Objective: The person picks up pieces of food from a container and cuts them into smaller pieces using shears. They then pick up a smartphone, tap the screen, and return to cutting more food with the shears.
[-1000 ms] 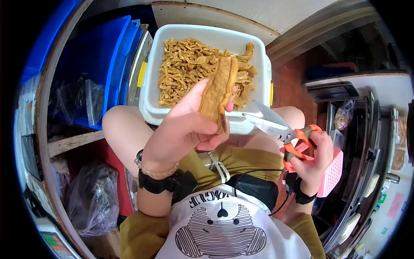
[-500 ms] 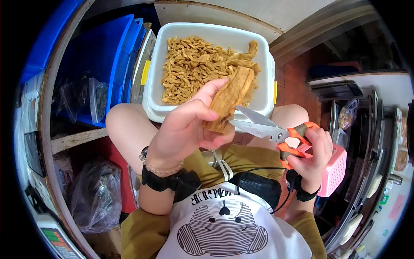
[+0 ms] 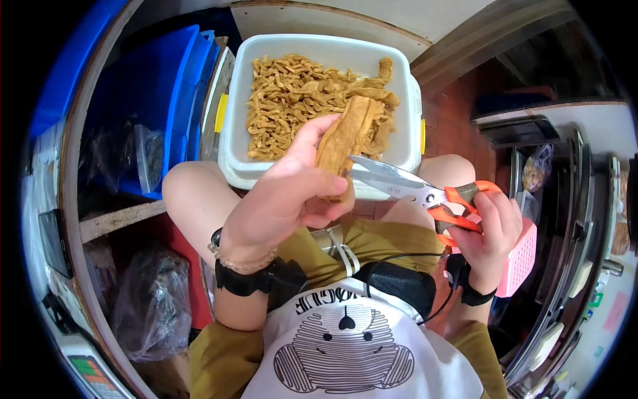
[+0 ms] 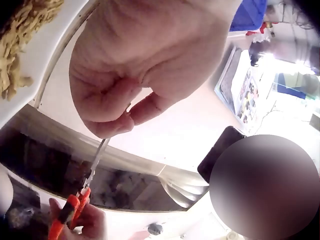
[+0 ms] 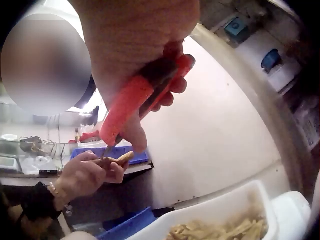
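Over the near side of a white tub (image 3: 325,44), my left hand (image 3: 276,199) holds a flat, wrinkled brown strip of food (image 3: 345,136) upright, thumb on its near end and fingers behind. My right hand (image 3: 495,226) grips the orange handles of a pair of scissors (image 3: 425,195). Their blades lie nearly together, with the tips right at the strip's right edge. Inside the tub are many small brown cut pieces (image 3: 282,100) and, at the right, larger uncut-looking pieces (image 3: 383,73). In the left wrist view the strip is mostly hidden behind the left hand.
The tub stands beyond the person's knees. Blue crates (image 3: 179,113) rise at the left above a wooden shelf edge (image 3: 119,219), with a clear plastic bag (image 3: 149,306) below. A pink perforated basket (image 3: 520,259) is behind the right hand; dark racks stand farther right.
The scissors have moved left to the strip; their blades, spread wide a second ago, have come together at its edge. The left hand tilted the strip right, then back more upright.
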Action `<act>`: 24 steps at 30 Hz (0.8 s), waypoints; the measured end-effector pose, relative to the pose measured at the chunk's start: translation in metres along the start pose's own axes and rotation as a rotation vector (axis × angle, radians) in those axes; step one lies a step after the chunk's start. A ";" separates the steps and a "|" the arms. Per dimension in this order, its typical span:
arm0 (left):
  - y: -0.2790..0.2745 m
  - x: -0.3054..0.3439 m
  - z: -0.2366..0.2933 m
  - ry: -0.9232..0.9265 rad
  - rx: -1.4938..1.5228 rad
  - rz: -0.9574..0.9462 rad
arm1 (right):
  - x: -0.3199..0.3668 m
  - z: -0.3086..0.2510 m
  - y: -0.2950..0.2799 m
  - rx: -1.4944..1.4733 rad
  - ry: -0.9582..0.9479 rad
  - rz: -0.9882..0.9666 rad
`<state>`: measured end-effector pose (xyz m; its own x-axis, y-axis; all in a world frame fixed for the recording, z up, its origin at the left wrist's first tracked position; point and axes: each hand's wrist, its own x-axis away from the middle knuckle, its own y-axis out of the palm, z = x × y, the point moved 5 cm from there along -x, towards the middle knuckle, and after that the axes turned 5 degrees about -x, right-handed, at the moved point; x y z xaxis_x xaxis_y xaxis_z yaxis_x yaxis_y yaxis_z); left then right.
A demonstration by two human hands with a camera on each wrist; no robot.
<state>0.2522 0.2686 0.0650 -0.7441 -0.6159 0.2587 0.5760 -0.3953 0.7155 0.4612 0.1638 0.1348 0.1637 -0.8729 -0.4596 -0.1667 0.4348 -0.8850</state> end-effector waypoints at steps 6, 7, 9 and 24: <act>0.004 0.003 0.005 0.008 -0.023 0.009 | -0.003 -0.004 -0.003 0.088 -0.092 -0.004; 0.005 0.004 0.005 0.007 -0.035 0.003 | -0.004 -0.005 -0.004 0.107 -0.104 0.002; 0.005 0.005 0.004 -0.006 -0.073 0.021 | -0.008 -0.008 -0.006 0.126 -0.114 0.009; 0.004 -0.001 0.010 0.098 -0.181 0.085 | 0.012 0.005 0.025 -0.309 0.206 -0.057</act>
<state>0.2522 0.2749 0.0744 -0.6585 -0.7125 0.2424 0.6936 -0.4494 0.5630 0.4641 0.1658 0.1069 -0.0127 -0.9337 -0.3578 -0.4538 0.3243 -0.8300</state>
